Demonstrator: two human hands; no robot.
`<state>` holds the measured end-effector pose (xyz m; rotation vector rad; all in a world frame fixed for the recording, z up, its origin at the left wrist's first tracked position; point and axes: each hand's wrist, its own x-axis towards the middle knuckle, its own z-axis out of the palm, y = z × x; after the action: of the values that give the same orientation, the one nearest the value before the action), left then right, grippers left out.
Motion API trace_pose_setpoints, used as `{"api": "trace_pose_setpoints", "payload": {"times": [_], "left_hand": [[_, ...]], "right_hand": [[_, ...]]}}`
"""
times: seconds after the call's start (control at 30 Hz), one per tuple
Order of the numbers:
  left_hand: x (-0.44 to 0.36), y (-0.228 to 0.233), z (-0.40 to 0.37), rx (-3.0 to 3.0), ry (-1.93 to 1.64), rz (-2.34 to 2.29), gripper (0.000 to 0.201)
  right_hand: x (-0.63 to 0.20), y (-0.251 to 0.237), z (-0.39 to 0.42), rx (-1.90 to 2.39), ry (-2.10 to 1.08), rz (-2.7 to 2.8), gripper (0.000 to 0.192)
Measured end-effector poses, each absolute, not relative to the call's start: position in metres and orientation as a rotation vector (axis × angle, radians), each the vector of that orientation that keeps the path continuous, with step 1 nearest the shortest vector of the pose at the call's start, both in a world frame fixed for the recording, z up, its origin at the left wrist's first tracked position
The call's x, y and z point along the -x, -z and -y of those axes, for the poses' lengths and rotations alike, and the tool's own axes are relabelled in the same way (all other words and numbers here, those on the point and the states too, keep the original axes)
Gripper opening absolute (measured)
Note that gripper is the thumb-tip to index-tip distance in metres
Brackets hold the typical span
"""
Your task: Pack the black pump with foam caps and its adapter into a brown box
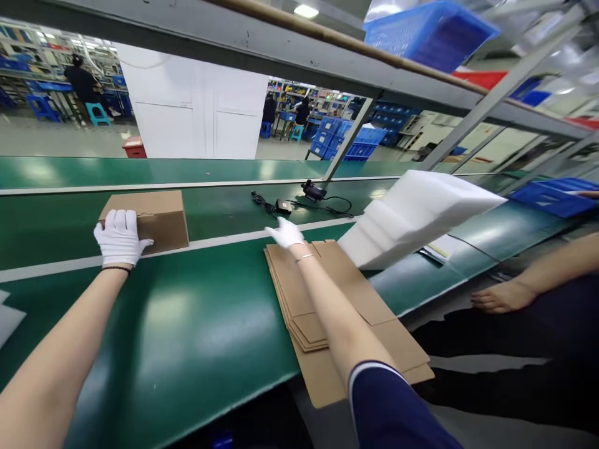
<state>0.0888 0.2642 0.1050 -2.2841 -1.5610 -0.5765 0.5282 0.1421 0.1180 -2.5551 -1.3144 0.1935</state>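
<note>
**Gloved hands on box and near adapter**

Your left hand (120, 237), in a white knit glove, lies flat with fingers spread on the closed brown cardboard box (154, 218) sitting on the smooth green bench (187, 324). Your right hand (285, 232), gloved too, hovers open, fingers loosely apart, just short of the black power adapter (284, 205) and its coiled cable. Under your forearm lies a stack of flattened corrugated cartons (337, 312); beside it, white foam sheets (412, 215).

Matt brown cardboard box (148, 219) – glossy green belt (187, 324) – white cloth-gloved hands, foam stack (412, 215)
</note>
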Motion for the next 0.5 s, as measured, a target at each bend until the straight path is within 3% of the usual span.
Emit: {"api": "trace_pose_setpoints", "payload": {"times": [0.13, 0.33, 0.5], "left_hand": [[-0.104, -0.117, -0.315, 2.246, 0.437, 1.664, 0.073], [-0.085, -0.104, -0.322, 2.204, 0.331, 1.716, 0.079], [-0.118, -0.075, -0.247, 2.345, 0.839, 1.743, 0.084]], "right_hand": [[-0.639, -0.107, -0.093, 2.87, -0.269, 0.899, 0.102], [-0.68, -0.078, -0.081, 2.854, -0.333, 0.951, 0.08], [-0.663, -0.102, -0.094, 2.76, -0.218, 1.035, 0.079]]}}
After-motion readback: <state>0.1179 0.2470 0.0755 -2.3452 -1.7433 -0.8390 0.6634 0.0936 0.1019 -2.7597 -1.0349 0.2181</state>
